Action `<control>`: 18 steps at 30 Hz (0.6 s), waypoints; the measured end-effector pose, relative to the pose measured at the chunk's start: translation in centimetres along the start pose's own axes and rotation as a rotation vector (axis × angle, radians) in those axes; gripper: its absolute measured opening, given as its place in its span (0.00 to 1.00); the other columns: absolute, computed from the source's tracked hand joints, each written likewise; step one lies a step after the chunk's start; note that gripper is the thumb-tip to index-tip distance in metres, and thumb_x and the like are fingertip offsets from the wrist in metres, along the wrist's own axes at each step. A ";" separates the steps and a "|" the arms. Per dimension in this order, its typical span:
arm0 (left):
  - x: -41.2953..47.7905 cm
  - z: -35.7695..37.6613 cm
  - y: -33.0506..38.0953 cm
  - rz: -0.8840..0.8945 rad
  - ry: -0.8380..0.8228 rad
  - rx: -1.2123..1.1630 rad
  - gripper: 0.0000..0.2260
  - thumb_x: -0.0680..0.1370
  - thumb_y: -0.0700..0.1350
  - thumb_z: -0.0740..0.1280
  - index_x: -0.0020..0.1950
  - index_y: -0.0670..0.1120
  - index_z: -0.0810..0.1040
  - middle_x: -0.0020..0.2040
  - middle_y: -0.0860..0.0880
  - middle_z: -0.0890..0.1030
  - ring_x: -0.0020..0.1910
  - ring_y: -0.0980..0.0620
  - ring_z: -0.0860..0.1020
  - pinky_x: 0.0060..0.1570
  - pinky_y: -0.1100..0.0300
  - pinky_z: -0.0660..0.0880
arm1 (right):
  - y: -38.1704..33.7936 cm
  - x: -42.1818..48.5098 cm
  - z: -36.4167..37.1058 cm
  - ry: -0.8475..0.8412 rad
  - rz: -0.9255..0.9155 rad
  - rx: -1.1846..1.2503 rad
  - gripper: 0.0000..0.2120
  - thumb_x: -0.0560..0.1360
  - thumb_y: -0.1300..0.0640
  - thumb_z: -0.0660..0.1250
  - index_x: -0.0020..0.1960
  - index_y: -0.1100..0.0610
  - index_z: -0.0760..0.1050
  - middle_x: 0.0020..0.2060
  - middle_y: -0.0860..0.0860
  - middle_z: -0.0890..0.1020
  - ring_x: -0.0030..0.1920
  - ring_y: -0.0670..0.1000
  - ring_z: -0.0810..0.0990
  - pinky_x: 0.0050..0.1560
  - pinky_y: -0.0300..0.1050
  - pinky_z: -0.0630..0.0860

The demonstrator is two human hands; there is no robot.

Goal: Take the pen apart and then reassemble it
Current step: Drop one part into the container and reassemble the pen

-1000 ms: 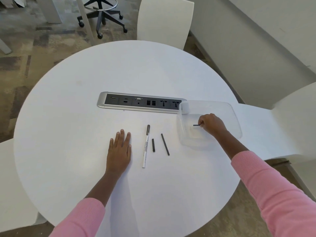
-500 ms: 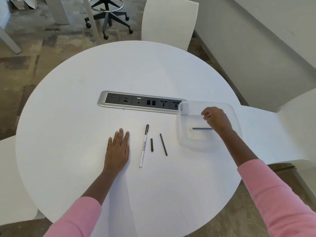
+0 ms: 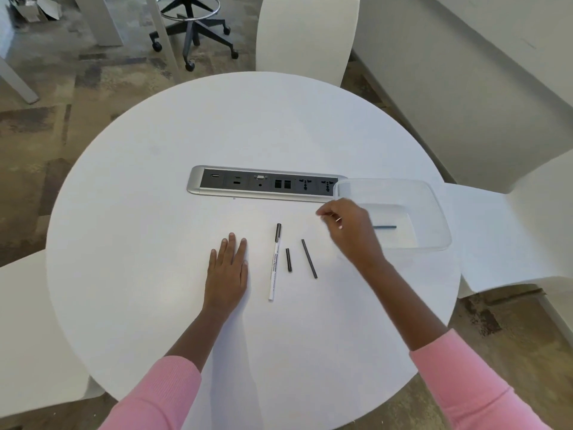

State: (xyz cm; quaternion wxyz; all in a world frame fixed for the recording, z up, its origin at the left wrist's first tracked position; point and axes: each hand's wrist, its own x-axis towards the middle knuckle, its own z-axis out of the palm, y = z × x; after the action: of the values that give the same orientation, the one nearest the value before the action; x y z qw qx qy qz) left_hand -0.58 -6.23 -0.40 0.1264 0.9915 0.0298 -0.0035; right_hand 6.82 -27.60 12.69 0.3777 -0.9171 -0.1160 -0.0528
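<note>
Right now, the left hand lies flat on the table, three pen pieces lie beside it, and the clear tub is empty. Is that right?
Not quite. The tub is not empty: the head view shows one dark rod lying in it. The left hand does lie flat on the table with three pen pieces beside it.

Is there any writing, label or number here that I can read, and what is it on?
Pen barrel: one line of black print runs along it, too small and blurred to read.
Socket panel: only ports and sockets, no legible lettering.
Tub: no text shows.
Nothing in this view can be quoted.
</note>
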 end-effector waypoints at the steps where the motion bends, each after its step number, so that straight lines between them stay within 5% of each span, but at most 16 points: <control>1: -0.1 0.0 0.0 -0.001 -0.004 0.002 0.22 0.76 0.44 0.51 0.66 0.40 0.73 0.66 0.37 0.73 0.63 0.39 0.74 0.59 0.43 0.71 | -0.2 -0.5 1.1 -0.026 0.009 0.001 0.07 0.71 0.70 0.64 0.44 0.63 0.79 0.41 0.60 0.81 0.40 0.54 0.78 0.44 0.46 0.75; 6: -0.1 0.0 -0.3 0.004 -0.020 -0.006 0.22 0.76 0.45 0.51 0.67 0.41 0.72 0.67 0.38 0.73 0.64 0.39 0.74 0.63 0.47 0.62 | -1.3 -2.6 6.0 -0.155 0.150 -0.013 0.08 0.73 0.68 0.61 0.47 0.63 0.79 0.45 0.60 0.80 0.44 0.57 0.78 0.47 0.44 0.71; 11: -0.2 -0.2 -0.4 0.000 -0.054 -0.032 0.22 0.80 0.46 0.45 0.67 0.42 0.70 0.67 0.38 0.73 0.64 0.40 0.73 0.62 0.46 0.68 | -2.1 -4.2 9.2 -0.193 0.219 -0.122 0.09 0.74 0.66 0.59 0.50 0.63 0.77 0.47 0.60 0.80 0.49 0.58 0.77 0.48 0.47 0.72; 18: -0.1 -0.4 -0.8 0.039 -0.084 -0.029 0.21 0.79 0.46 0.48 0.68 0.41 0.69 0.67 0.38 0.72 0.64 0.39 0.73 0.64 0.50 0.56 | -3.1 -5.1 11.9 -0.223 0.280 -0.266 0.09 0.76 0.60 0.60 0.53 0.63 0.73 0.50 0.60 0.77 0.49 0.60 0.76 0.45 0.49 0.73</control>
State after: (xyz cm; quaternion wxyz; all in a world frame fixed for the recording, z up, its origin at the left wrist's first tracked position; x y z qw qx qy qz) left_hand -0.77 -5.37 -0.25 0.1420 0.9890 0.0052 -0.0420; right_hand 1.17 -17.95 5.43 0.2417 -0.9662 -0.0204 0.0870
